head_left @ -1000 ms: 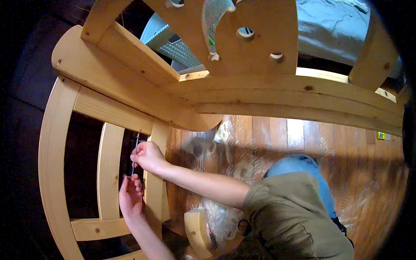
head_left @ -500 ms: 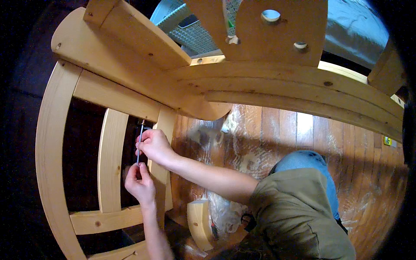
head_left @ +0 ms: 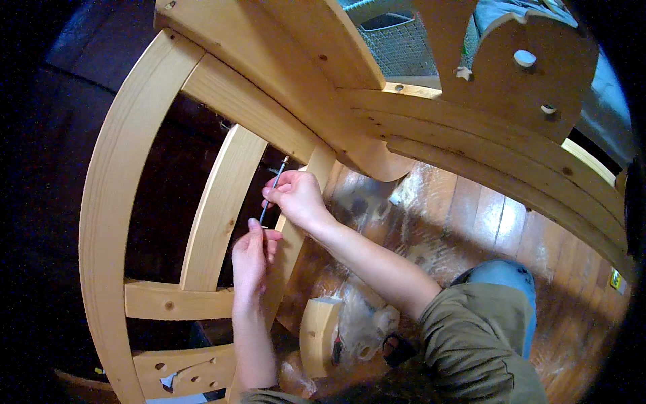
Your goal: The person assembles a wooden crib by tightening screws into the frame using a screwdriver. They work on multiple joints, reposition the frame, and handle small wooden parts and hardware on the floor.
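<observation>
A thin metal hex key (head_left: 272,192) runs up to a small fastener under the upper rail (head_left: 252,104) of a pale wooden frame. My right hand (head_left: 299,200) pinches the middle of its long shaft between thumb and fingers. Just below, my left hand (head_left: 252,259) has its thumb and fingertips closed about the short bent end. Both hands are in front of the dark gap between a slat (head_left: 224,205) and the right post (head_left: 291,252). My right fingers partly cover the shaft.
A curved wooden panel (head_left: 471,158) with cut-out shapes spans the upper right. On the dusty plank floor (head_left: 434,229) stands a loose curved wood block (head_left: 317,337), with a dark object (head_left: 397,350) beside it. My jeans-clad knee (head_left: 498,276) is at the right.
The view has shifted, so the frame and hands appear farther right, and a lower cut-out board shows. My left fingers have changed position at the key's bent end; my right still pinches the shaft.
</observation>
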A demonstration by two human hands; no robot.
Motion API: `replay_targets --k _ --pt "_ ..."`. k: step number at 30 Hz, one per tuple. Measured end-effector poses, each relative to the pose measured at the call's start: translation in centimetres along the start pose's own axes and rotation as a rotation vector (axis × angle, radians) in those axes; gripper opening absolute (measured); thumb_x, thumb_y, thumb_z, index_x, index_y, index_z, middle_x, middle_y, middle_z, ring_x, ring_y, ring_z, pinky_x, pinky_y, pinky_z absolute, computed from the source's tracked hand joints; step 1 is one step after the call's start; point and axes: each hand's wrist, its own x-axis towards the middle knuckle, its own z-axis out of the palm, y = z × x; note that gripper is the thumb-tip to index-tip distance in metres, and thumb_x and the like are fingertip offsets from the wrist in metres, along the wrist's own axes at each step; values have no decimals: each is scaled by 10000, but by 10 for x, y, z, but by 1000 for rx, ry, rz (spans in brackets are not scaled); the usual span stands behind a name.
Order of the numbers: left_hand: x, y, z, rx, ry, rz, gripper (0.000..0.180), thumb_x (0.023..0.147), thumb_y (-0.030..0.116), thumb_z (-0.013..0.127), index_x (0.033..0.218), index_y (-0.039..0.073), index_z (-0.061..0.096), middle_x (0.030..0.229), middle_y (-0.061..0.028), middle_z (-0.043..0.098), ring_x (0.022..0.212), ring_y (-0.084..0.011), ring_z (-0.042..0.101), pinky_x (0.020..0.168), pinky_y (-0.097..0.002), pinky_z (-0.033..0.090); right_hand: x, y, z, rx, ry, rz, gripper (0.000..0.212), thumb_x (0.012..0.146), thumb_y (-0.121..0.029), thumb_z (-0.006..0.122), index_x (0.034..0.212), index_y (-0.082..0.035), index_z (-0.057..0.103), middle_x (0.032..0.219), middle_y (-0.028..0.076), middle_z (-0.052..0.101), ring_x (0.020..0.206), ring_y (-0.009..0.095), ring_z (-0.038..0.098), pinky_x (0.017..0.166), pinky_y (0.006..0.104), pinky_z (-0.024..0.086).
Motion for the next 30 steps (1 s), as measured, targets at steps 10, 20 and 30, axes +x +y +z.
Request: replay_targets --k 10,20,30 --pt "16 4 -8 -1458 -521 -695 208 910 194 367 853 23 471 688 -44 366 455 -83 344 344 -191 261 -6 -6 -2 115 7 24 73 756 1 584 797 40 538 693 86 599 628 149 611 566 240 483" --pt "18 1 0 -1309 -387 -483 144 895 140 385 853 23 458 698 -41 394 466 -83 351 355 -189 262 -8 -4 -4 291 -51 -3 64 780 -12 558 816 35 535 679 68 586 640 139 600 590 236 476" --pt "16 -16 17 731 481 757 188 861 136 491 865 -38 563 719 -118 591 674 -177 567 628 -294 444 1 -16 -9 -20 -66 83 89 807 -101 547 778 -18 552 657 68 622 477 63 498 411 190 367"
